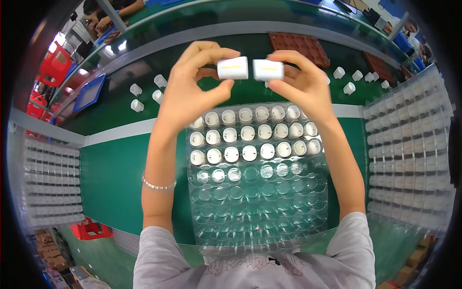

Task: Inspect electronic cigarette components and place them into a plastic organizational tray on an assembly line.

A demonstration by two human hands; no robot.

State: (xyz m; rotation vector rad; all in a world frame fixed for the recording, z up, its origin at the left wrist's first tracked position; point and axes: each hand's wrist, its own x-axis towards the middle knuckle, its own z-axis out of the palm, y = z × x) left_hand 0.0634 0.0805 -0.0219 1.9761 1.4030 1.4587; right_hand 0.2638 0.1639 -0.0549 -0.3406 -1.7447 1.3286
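My left hand (190,86) pinches a small white cylindrical plastic part (233,68) with a yellow strip on its side, thumb below and fingers above. A matching white cylindrical part (268,70) is gripped the same way by my right hand (308,86). Both parts lie sideways, end facing end with a narrow gap, raised over the far side of the bench. Beneath my forearms lies a clear plastic blister tray (257,212). Its three far rows hold white cylindrical parts (247,133) standing upright with open tops; the nearer pockets hold none.
Stacked clear trays of white parts stand at the left (53,183) and right (409,154). Loose white cylinders (137,105) are scattered beyond a pale rail (120,131). Farther back are brown moulded trays (301,47) and a blue tray (90,93). Other people (103,19) sit beyond.
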